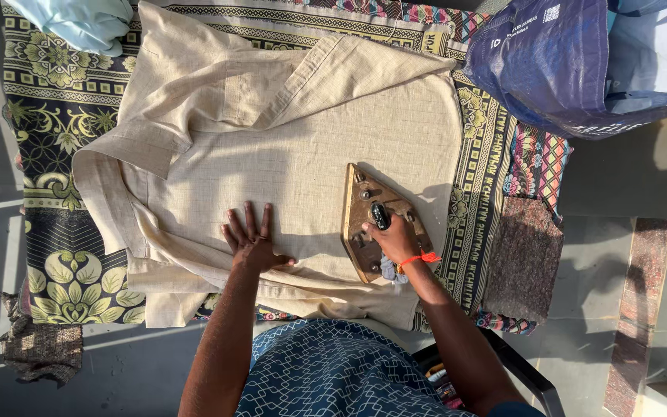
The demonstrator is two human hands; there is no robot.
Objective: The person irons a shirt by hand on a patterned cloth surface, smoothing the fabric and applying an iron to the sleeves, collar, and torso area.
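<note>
A beige checked shirt (pixel 272 147) lies spread flat on a patterned cloth (pixel 63 116), its collar to the left. My left hand (pixel 252 239) presses flat on the shirt's lower part, fingers spread. My right hand (pixel 394 235) grips the black handle of a heavy brass iron (pixel 360 208) that rests on the shirt to the right of my left hand. A red thread is tied around my right wrist.
A blue plastic bag (pixel 550 62) sits at the top right. A light blue garment (pixel 79 23) lies at the top left. A brown felt pad (pixel 523 255) is at the right edge of the cloth, a dark rag (pixel 40 347) at bottom left.
</note>
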